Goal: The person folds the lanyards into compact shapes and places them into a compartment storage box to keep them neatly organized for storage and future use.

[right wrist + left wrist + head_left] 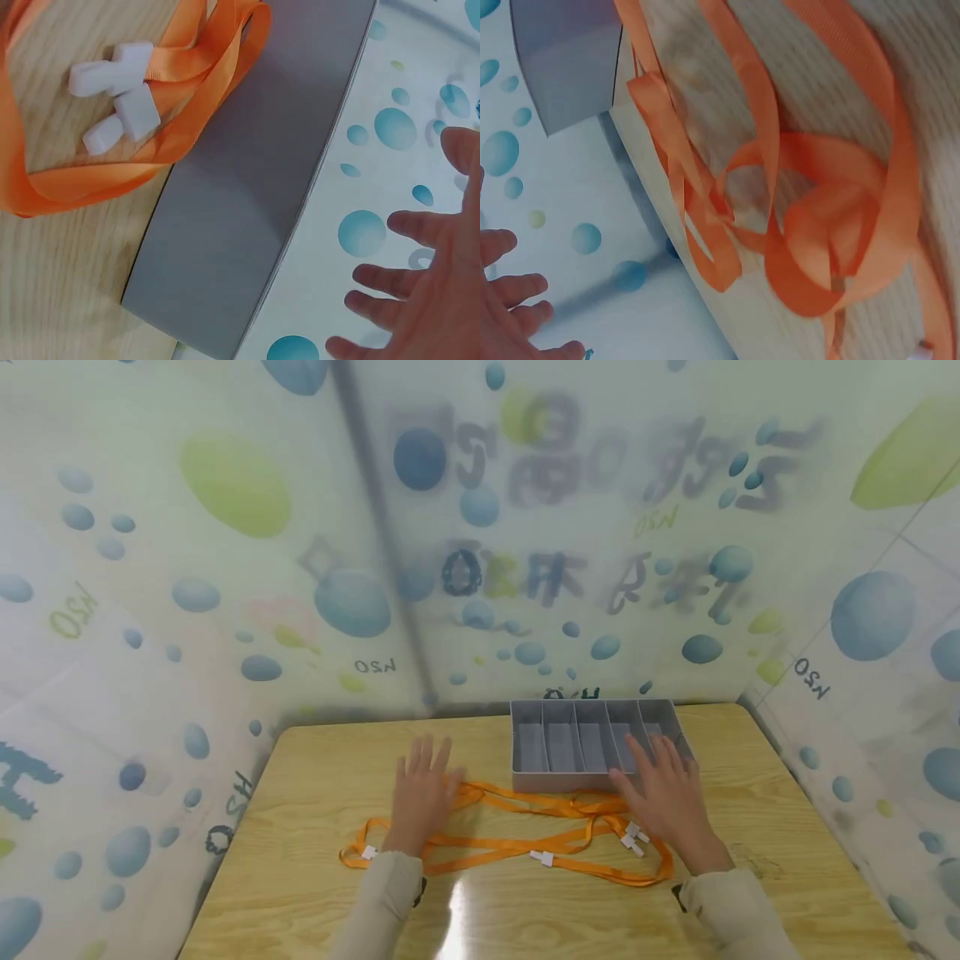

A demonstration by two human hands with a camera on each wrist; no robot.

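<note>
Several orange lanyards (pixel 517 846) with white plastic clips (pixel 546 858) lie loosely tangled on the wooden table. My left hand (pixel 422 797) hovers over their left part, fingers spread and holding nothing. In the left wrist view, the orange ribbon (pixel 757 97) loops on the wood, apart from the fingers. My right hand (pixel 667 793) is held with spread fingers over the lanyards' right end, near the front corner of the grey compartment box (pixel 562 782). Two white clips (pixel 135 112) lie beside the box wall (pixel 240 165) in the right wrist view.
The grey box has several long narrow compartments and stands at the table's back edge, right of centre. Bare wooden tabletop (pixel 300 810) extends left of the lanyards. A wall sheet (pixel 480 668) with blue and green dots surrounds the table's back and sides.
</note>
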